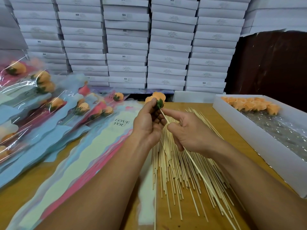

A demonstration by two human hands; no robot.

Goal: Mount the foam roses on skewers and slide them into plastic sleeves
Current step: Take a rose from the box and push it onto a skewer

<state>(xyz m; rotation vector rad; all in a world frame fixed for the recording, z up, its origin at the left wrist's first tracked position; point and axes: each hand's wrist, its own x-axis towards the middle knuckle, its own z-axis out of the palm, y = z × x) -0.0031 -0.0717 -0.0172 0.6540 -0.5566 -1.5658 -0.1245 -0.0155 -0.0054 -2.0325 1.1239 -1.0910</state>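
A wall of stacked white boxes [127, 45] fills the upper frame behind the wooden desk [214, 219]. At the left, finished roses in plastic sleeves [33, 103] lie in overlapping rows, their flower heads toward the upper part of the frame. A fan of empty sleeves [93, 151], the top one printed "LOVE YOU", runs from the lower left up toward the centre. At the right edge, a long white tray [259, 146] holds a cluster of loose orange foam roses [254, 105] at its far end, well apart from the hands. A loose pile of bare skewers [179, 165] lies spread on the desk directly under both hands, so the held stick crosses over many like it.

At centre frame, above the desk, the left hand [147, 125] holds an orange foam rose [156, 98] with its fingers curled round the green base, bloom pointing toward the top of the frame. The right hand [187, 133] pinches a skewer [197, 170] between thumb and bent fingers, index finger stretched along it toward the rose. The skewer's long axis runs diagonally, its tip meeting the green base at upper left and its tail trailing to the lower right of the frame.
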